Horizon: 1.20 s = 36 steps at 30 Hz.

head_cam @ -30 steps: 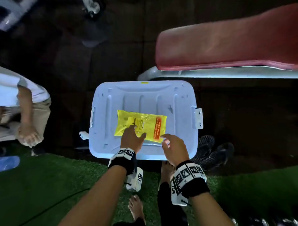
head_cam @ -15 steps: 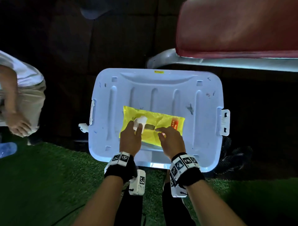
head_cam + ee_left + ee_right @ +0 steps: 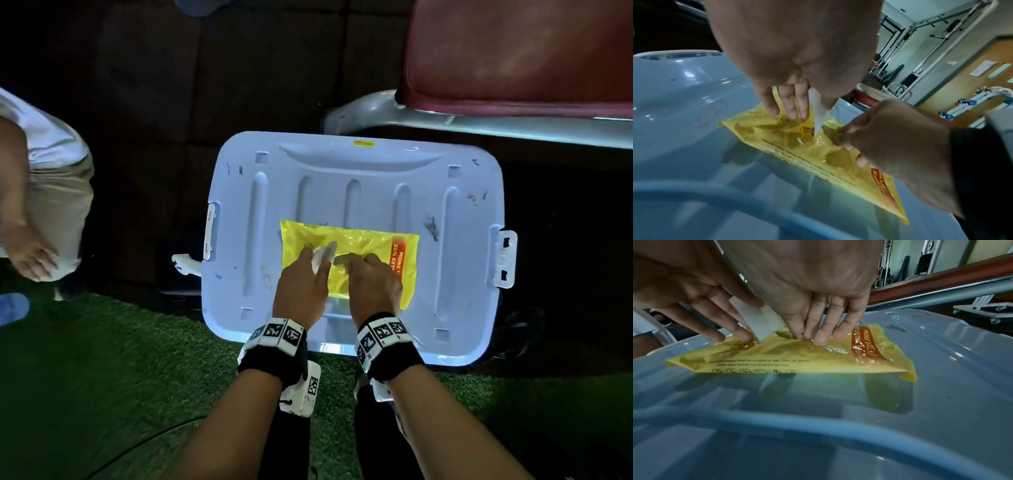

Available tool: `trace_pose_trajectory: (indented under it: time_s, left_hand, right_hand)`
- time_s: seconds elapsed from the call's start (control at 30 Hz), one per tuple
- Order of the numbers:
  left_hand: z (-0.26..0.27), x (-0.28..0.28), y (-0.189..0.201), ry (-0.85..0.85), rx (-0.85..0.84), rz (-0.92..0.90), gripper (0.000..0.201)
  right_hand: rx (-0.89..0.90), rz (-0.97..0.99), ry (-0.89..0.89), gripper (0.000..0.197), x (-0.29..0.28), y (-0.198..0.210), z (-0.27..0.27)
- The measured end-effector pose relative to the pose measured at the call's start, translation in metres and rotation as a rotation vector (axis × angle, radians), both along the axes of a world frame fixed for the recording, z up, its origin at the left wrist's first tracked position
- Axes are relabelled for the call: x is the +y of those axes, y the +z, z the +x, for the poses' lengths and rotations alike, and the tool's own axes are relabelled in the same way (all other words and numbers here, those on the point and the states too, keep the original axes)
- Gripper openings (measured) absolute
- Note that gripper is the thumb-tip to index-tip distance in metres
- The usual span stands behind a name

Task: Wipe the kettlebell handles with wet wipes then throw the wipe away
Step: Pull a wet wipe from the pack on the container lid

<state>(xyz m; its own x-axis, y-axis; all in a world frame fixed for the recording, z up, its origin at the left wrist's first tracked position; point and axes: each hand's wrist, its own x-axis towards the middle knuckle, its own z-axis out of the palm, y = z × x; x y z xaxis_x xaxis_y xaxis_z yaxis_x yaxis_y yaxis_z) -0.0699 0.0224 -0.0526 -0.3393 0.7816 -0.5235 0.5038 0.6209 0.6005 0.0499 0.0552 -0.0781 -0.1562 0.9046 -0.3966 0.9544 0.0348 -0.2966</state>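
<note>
A yellow wet-wipe pack [image 3: 376, 246] lies flat on the pale blue lid [image 3: 342, 178] of a storage bin. My left hand [image 3: 308, 270] pinches the pack's white seal flap [image 3: 818, 113] between thumb and forefinger and holds it peeled up; its other fingers rest straight on the pack [image 3: 777, 142]. My right hand [image 3: 373, 277] has its bunched fingertips [image 3: 818, 335] pressed on the pack [image 3: 797, 360] at the opening beside the flap [image 3: 758, 321]. I see no wipe drawn out. No kettlebell is in view.
A red padded bench [image 3: 513, 51] on a metal frame stands just behind the bin. Another person [image 3: 41, 192] stands at the left. Green turf [image 3: 102, 377] lies in front, dark floor behind. A dumbbell rack [image 3: 966, 104] stands farther off.
My left hand has peeled the white flap up off the pack. My right hand has moved from the pack's near edge onto the opening. My head has come closer to the bin.
</note>
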Motion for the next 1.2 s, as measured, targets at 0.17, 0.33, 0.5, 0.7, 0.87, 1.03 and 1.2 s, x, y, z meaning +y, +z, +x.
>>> trace_pose_trajectory:
  time_s: [0.17,0.33,0.5,0.7,0.87,1.03,1.2]
  left_hand:
    - [-0.001,0.006,-0.002,-0.131,0.044,-0.102,0.039]
    - [-0.002,0.01,-0.003,-0.176,0.044,-0.138,0.043]
    - [-0.004,0.008,-0.001,-0.156,0.024,-0.101,0.039]
    - [0.002,0.009,-0.001,-0.092,0.002,-0.13,0.035]
    - [0.007,0.008,0.0,-0.008,-0.034,-0.13,0.032]
    - [0.009,0.006,-0.001,0.017,-0.041,-0.113,0.031]
    - [0.009,0.005,-0.004,0.029,-0.037,-0.092,0.027]
  right_hand:
    - [0.075,0.017,-0.078,0.028,0.002,-0.01,-0.002]
    - [0.119,0.047,-0.103,0.026,0.006,-0.022,-0.002]
    - [0.127,0.096,-0.134,0.014,0.011,-0.029,-0.006]
    - [0.317,0.061,-0.135,0.012,0.009,-0.028,0.004]
    - [0.73,-0.157,-0.228,0.008,0.006,0.0,0.021]
    - [1.075,-0.362,-0.554,0.01,0.003,0.036,0.041]
    - [1.28,-0.191,-0.88,0.013,0.002,0.056,0.067]
